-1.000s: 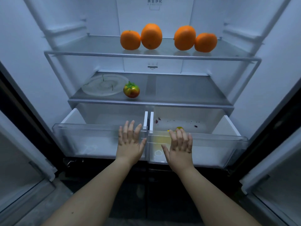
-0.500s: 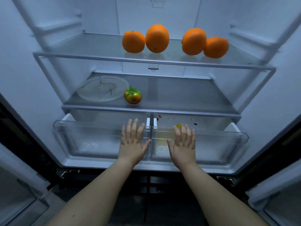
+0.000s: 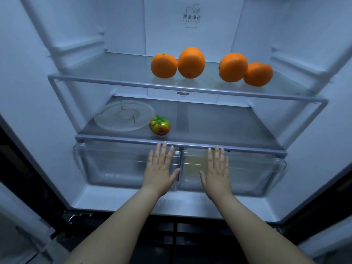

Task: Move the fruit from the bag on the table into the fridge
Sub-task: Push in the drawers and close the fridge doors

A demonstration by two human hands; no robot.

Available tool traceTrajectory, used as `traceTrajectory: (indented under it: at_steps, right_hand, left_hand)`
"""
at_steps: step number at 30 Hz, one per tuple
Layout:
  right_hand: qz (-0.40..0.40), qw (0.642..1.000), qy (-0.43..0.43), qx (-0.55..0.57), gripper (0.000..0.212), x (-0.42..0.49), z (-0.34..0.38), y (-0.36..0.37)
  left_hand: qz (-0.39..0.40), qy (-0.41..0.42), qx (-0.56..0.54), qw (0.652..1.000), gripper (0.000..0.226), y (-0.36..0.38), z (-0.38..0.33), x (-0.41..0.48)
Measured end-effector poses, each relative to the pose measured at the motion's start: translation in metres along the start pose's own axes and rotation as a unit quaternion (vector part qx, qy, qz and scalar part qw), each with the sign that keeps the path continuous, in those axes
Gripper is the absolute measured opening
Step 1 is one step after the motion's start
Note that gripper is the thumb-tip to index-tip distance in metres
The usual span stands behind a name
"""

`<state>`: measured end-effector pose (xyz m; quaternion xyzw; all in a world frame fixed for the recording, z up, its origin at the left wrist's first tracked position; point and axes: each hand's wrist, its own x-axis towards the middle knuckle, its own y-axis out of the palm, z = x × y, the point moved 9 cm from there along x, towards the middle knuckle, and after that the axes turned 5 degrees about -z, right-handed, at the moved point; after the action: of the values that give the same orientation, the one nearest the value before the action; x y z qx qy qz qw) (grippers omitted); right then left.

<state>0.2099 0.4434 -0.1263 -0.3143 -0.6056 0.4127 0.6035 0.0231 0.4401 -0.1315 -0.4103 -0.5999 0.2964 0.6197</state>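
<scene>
Your two forearms reach forward into the open fridge. Your left hand lies flat, palm forward, against the front of the left crisper drawer, fingers straight and slightly spread, thumb out to the side, gripping nothing. Your right hand does the same on the front of the right crisper drawer, fingers extended and held loosely together, thumb splayed toward the middle, also gripping nothing. Both clear drawers sit under the lower shelf, and your fingertips reach up to that shelf's front edge. Through the right drawer's front, just left of your right hand, there is a blurred yellow shape; you cannot tell what it is.

On the lower glass shelf, left of centre, a tomato coloured red, yellow and green with a green stem cap sits near the front edge, just beside a clear round plate that lies flat to its left.

Farther up, the upper glass shelf carries four oranges in a rough row: the left orange touches the tall orange; a gap follows, then the third orange overlaps the right orange. On the back wall is a printed label.
</scene>
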Motion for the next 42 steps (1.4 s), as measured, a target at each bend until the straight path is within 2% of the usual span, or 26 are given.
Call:
traceTrajectory:
  at_steps: [2,6,20,24,30,35,42]
  right_hand:
    - [0.012,0.999,0.016,0.033,0.091,-0.007,0.002,0.002]
    - [0.037,0.998,-0.005,0.054,0.096,-0.032,0.010,0.011]
    - [0.089,0.995,0.035,0.040,0.097,-0.016,0.016,0.034]
    - [0.082,0.996,0.042,0.012,0.109,-0.014,0.014,0.037]
    - [0.079,0.997,0.021,-0.017,0.112,-0.014,0.010,0.039]
    - [0.099,0.995,0.027,0.004,0.105,-0.014,0.011,0.037]
    - [0.149,0.988,0.026,0.035,0.084,-0.019,0.012,0.013]
  left_hand:
    - [0.007,-0.013,-0.012,1.000,0.076,0.002,0.007,-0.004]
    - [0.008,-0.027,-0.010,1.000,0.074,0.012,0.017,-0.028]
    - [0.055,-0.067,-0.034,0.996,0.069,0.031,0.015,-0.013]
    - [0.070,-0.072,-0.022,0.995,0.071,0.034,0.016,-0.010]
    - [0.073,-0.056,-0.019,0.996,0.073,0.035,0.016,-0.009]
    - [0.113,-0.045,-0.019,0.992,0.078,0.033,0.019,-0.012]
    - [0.160,-0.033,-0.064,0.985,0.069,-0.001,0.031,-0.043]
